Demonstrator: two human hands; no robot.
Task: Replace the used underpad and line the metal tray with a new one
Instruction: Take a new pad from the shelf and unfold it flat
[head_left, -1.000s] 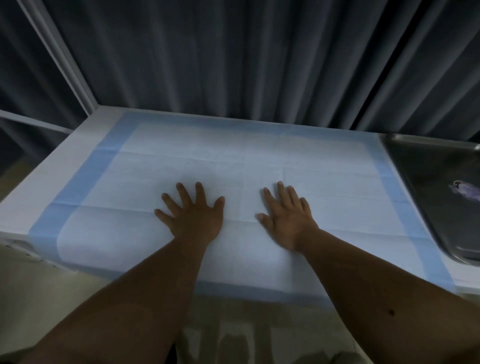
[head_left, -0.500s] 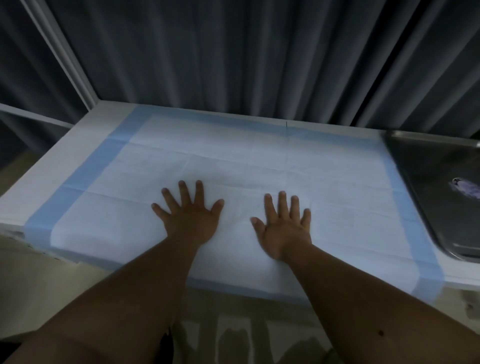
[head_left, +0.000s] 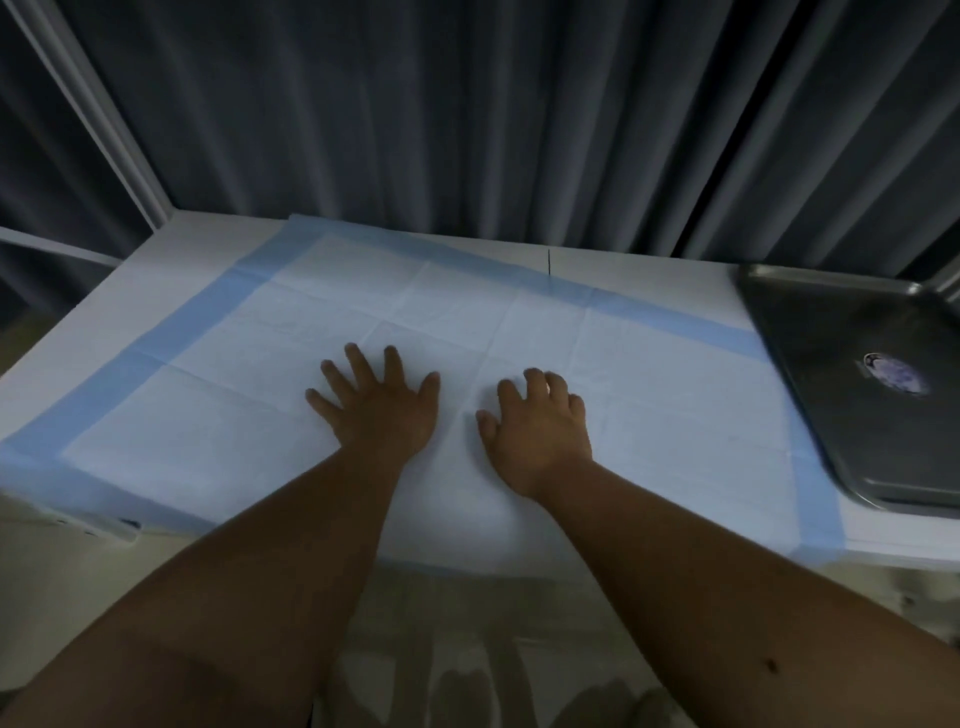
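On one underpad (head_left: 649, 415), left hand (head_left: 382, 410) flat, right hand (head_left: 540, 431) fingers curling, gripping nothing.

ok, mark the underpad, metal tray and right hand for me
underpad (head_left: 649, 415): head view, bare white centre right of the hands.
metal tray (head_left: 831, 332): head view, bare floor near its left rim.
right hand (head_left: 540, 436): head view, back of the hand.

blue-edged underpad (head_left: 649, 395) flat beside metal tray (head_left: 852, 467)
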